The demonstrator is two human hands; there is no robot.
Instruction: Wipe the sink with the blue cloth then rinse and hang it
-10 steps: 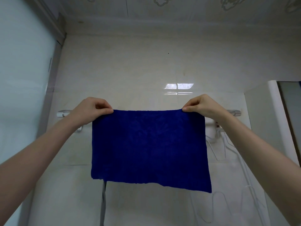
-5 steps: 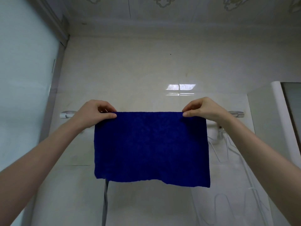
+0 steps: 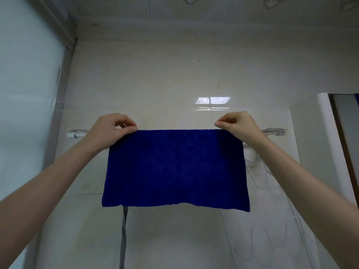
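Note:
The blue cloth (image 3: pixel 174 167) hangs flat in front of the tiled wall, its top edge lying along the chrome towel bar (image 3: pixel 274 131). My left hand (image 3: pixel 110 131) pinches the cloth's top left corner between thumb and fingers. At the top right corner, my right hand (image 3: pixel 240 127) has its fingertips closed at the cloth's upper edge. The bar's middle is hidden behind the cloth and my hands; only its two end mounts show. The sink is out of view.
A frosted glass panel (image 3: pixel 29 113) fills the left side. A white cabinet side (image 3: pixel 310 152) and a mirror edge stand at the right. White wire hangers (image 3: pixel 260 239) hang at the lower right, and a grey strap (image 3: pixel 124 239) dangles below the cloth.
The cloth's lower edge has risen, so less of it hangs in front of the bar. Both hands stay at the top corners.

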